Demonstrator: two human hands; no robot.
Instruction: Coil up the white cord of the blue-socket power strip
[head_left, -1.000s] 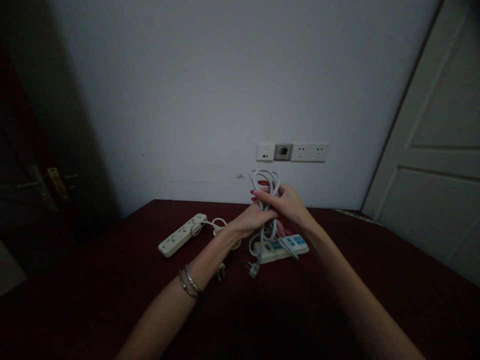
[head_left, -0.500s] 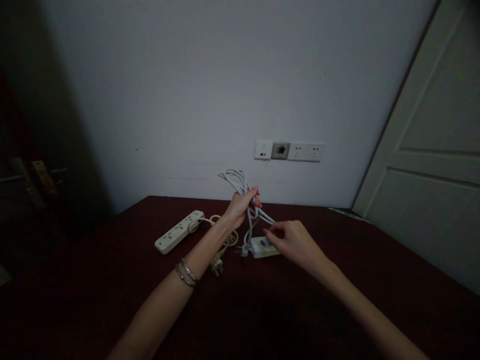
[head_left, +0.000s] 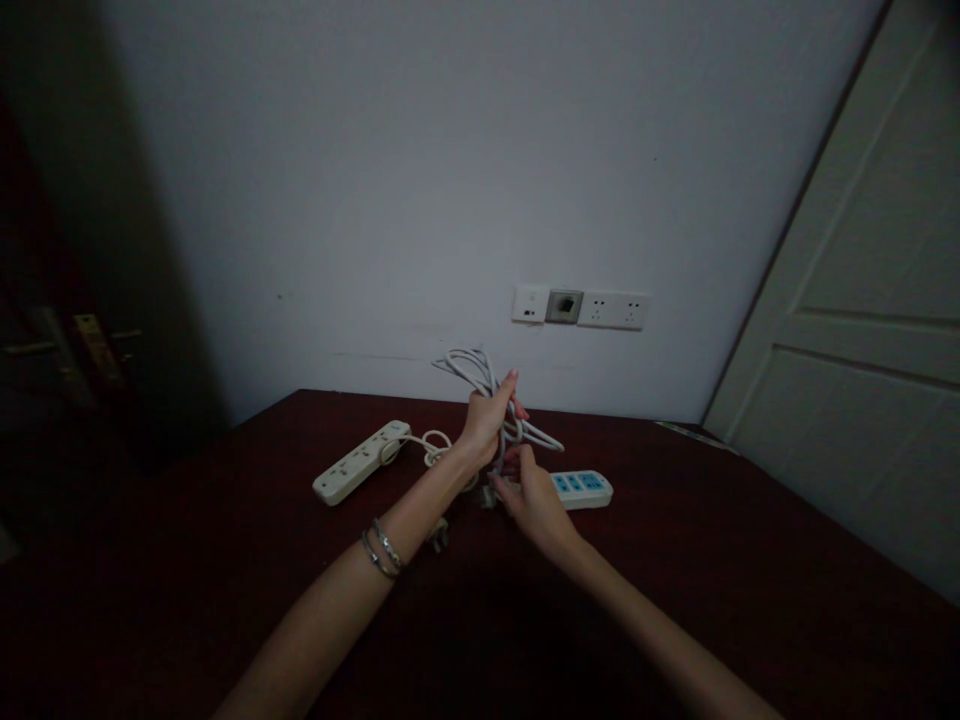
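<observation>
My left hand (head_left: 487,425) is closed around a coiled white power cord (head_left: 469,368), whose loops stick out above the fist and to its right. Just below, my right hand (head_left: 534,500) pinches the same cord where it hangs down close to its plug (head_left: 489,497). Partly behind the right hand lies a white power strip with blue sockets (head_left: 589,488). To the left, a cream power strip (head_left: 360,465) rests at a slant. Its own cord (head_left: 437,445) runs behind my left forearm, and its plug (head_left: 439,535) shows just past the wrist.
All this is on a dark red table (head_left: 645,580) pushed against a pale wall (head_left: 375,200). Wall sockets (head_left: 613,310) sit above its back edge. A white panelled door (head_left: 862,330) stands at right, and a door handle (head_left: 97,345) shows at left.
My right hand has let go of the cord loop at right and moved left and down to the hanging cord by the plug, uncovering the blue-socketed strip. My left hand keeps its hold.
</observation>
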